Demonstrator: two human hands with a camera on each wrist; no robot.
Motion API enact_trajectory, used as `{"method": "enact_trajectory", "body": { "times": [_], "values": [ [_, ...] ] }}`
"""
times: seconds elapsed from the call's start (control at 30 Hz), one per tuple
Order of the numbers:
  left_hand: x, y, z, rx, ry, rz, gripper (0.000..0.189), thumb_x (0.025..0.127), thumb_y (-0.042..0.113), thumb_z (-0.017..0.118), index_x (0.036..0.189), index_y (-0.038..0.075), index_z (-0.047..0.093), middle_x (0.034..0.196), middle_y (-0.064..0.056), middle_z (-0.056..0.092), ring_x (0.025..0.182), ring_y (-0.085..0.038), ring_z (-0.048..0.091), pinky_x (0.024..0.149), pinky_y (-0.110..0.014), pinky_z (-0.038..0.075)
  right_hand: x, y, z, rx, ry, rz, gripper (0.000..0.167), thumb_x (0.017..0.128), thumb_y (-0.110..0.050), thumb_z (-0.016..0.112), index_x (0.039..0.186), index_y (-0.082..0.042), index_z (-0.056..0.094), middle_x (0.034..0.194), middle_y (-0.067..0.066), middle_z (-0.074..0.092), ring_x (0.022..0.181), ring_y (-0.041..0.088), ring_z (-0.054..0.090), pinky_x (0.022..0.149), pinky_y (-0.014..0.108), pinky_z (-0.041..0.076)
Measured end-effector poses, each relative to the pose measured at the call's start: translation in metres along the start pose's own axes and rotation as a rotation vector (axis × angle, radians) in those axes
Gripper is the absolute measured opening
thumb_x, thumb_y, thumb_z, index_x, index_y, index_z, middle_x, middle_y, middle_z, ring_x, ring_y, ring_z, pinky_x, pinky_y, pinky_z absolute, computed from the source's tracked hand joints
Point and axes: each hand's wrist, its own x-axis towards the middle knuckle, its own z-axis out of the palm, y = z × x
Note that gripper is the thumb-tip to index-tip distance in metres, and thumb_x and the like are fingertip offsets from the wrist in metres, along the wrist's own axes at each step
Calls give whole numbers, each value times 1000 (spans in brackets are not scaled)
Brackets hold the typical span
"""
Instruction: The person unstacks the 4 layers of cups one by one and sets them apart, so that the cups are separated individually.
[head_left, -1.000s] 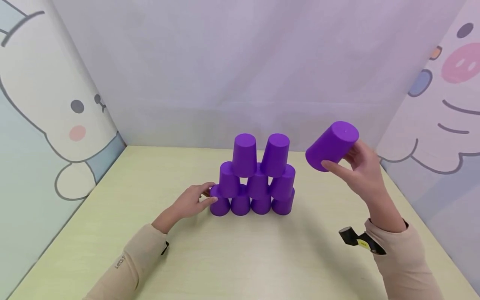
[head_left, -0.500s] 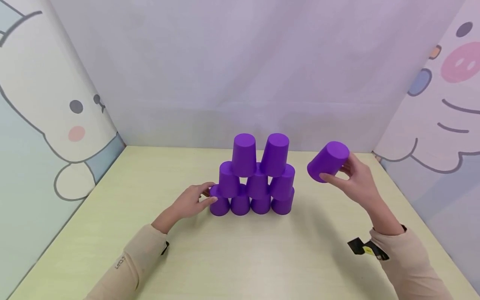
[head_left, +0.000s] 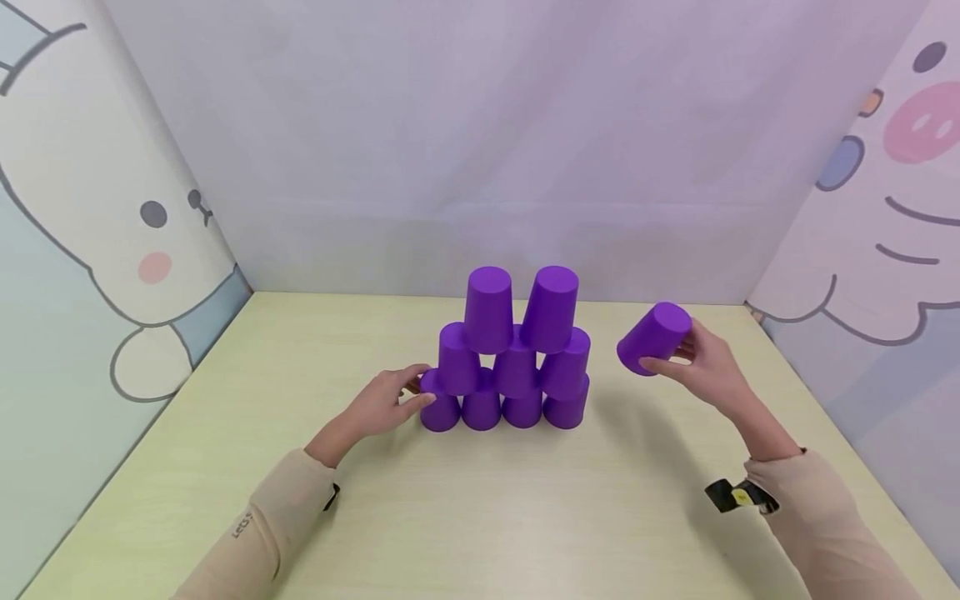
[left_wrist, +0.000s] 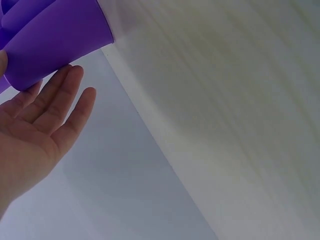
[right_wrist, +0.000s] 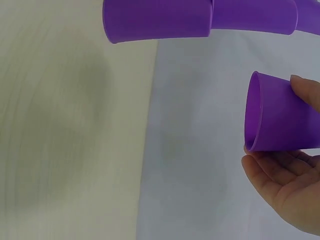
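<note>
In the head view, upside-down purple cups stand in three stacked rows: several in the bottom row [head_left: 482, 414], three in the middle row [head_left: 515, 367], and two top cups [head_left: 489, 312] [head_left: 553, 312]. My left hand [head_left: 381, 402] rests by the bottom-left cup [head_left: 441, 414], thumb in front and relaxed fingers behind; the left wrist view shows its fingers [left_wrist: 65, 100] along the cup's side. My right hand [head_left: 708, 367] grips another purple cup [head_left: 656, 337] in the air right of the stack, tilted, mouth toward the lower left. In the right wrist view the held cup [right_wrist: 282, 115] sits between thumb and fingers.
The pale wooden table [head_left: 480, 517] extends around the stack. A white backdrop [head_left: 480, 125] rises behind it, and side panels with cartoon animals stand at left [head_left: 75, 208] and right [head_left: 862, 250]. Black wrist straps [head_left: 738, 496] show at the sleeves.
My right hand has lowered the held cup and moved it slightly away, still tilted. My left hand and the stacked cups have stayed in place.
</note>
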Motion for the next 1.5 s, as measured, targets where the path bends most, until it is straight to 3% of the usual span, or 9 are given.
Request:
{"method": "enact_trajectory", "body": {
  "times": [0.13, 0.37, 0.73, 1.23, 1.5],
  "values": [
    [0, 0, 0, -3, -3, -9, 37, 90, 21, 58, 119, 0, 52, 96, -8, 66, 86, -22, 62, 73, -42, 49, 3, 12, 1, 11, -26, 39, 65, 79, -21, 73, 128, 3, 39, 113, 26, 55, 100, 37, 56, 73, 15, 44],
    [-1, 1, -1, 2, 2, -4, 37, 90, 23, 58, 118, -1, 53, 94, -8, 66, 85, -21, 63, 72, -41, 49, 10, 35, 2, 1, -72, 88, 68, 79, -24, 73, 129, 6, 37, 116, 28, 52, 102, 40, 54, 82, 47, 46],
    [-1, 3, -1, 9, -1, -2, 38, 90, 23, 58, 119, -1, 52, 95, -8, 66, 86, -22, 63, 71, -42, 49, 12, 65, 7, -14, -142, 82, 70, 78, -24, 73, 128, 9, 37, 115, 31, 52, 102, 43, 53, 80, 48, 46],
    [0, 3, -1, 11, -1, 1, 38, 90, 23, 58, 119, -2, 52, 94, -8, 66, 85, -20, 63, 70, -40, 49, 12, 90, 20, -6, -250, 89, 71, 74, -17, 76, 126, 12, 38, 116, 30, 52, 107, 44, 50, 90, 54, 36],
    [-1, 3, -1, 1, 6, 12, 38, 90, 23, 58, 118, -2, 53, 93, -8, 66, 84, -21, 63, 69, -41, 49, 12, 97, 21, 10, -253, 35, 70, 72, -22, 77, 121, 11, 41, 107, 25, 57, 96, 35, 56, 81, 48, 41]
  ]
}}
